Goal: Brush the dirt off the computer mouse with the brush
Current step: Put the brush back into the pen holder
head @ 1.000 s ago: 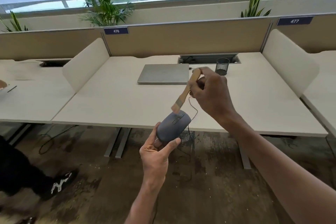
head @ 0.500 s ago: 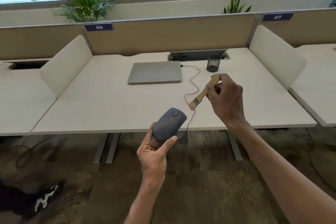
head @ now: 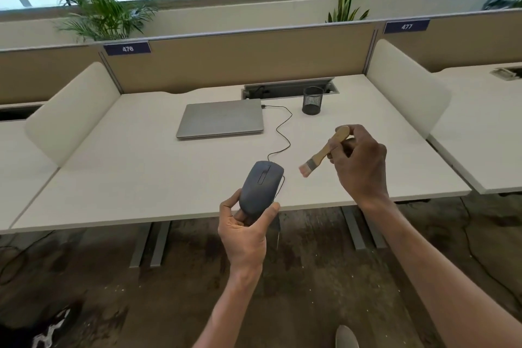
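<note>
A dark grey wired computer mouse (head: pixel 261 186) is held up over the desk's front edge, its rear gripped by my left hand (head: pixel 244 232) between thumb and fingers. Its thin black cable (head: pixel 284 133) runs across the desk to the closed laptop. My right hand (head: pixel 358 164) grips the wooden handle of a small brush (head: pixel 322 153). The pale bristles point down and left, a short gap to the right of the mouse and not touching it.
On the white desk (head: pixel 169 178) lie a closed silver laptop (head: pixel 221 118) and a black mesh pen cup (head: pixel 312 100). Padded side dividers (head: pixel 406 87) stand at both desk ends. A shoe (head: pixel 48 332) shows on the floor at lower left.
The brush has lifted off the mouse and swung away to the right. The mouse has stayed in my left hand while the camera view shifted.
</note>
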Tool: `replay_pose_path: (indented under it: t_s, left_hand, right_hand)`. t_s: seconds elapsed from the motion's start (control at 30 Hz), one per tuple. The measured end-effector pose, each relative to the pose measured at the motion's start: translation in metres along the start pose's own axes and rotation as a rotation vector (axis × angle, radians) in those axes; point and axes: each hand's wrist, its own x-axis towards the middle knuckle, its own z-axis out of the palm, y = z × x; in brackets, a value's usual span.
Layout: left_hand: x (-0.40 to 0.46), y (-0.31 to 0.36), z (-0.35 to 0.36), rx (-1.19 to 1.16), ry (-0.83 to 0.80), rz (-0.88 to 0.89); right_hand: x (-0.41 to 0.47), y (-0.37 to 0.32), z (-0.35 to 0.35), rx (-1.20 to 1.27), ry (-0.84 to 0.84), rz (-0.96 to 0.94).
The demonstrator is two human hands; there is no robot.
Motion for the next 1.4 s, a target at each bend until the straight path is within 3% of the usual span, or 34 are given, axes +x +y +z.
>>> replay_pose_path:
  t_s: [0.73, 1.4]
  left_hand:
    - [0.055, -0.054, 0.188, 0.036, 0.197, -0.018]
    - [0.173, -0.08, 0.222, 0.006, 0.103, -0.076]
  right_hand:
    - [0.135, 0.113, -0.023, 0.018, -0.136, -0.096]
    - [0.24, 0.155, 0.05, -0.057, -0.087, -0.121]
